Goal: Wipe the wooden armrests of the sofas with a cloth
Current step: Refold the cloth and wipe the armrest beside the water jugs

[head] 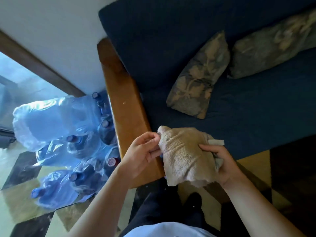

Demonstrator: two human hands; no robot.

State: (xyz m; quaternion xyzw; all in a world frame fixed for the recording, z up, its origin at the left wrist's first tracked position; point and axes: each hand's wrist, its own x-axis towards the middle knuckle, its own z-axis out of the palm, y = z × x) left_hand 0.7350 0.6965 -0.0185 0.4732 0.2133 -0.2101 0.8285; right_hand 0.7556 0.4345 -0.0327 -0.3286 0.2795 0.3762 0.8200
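A tan terry cloth [183, 156] is stretched between both hands just above the near end of the sofa's wooden armrest [124, 100]. My left hand [142, 154] pinches the cloth's left edge over the armrest. My right hand [220, 163] grips its right side, thumb on top, over the front edge of the dark blue sofa seat [248, 108]. The armrest runs from the near edge up to the wall, brown and glossy, with a small pale speck on it.
Two patterned cushions [198, 76] [273, 45] lean on the sofa's backrest. Several large blue water bottles [68, 134] crowd the floor left of the armrest. Checkered floor tiles [22, 199] lie below, and my dark trouser legs [162, 211] stand at the sofa's corner.
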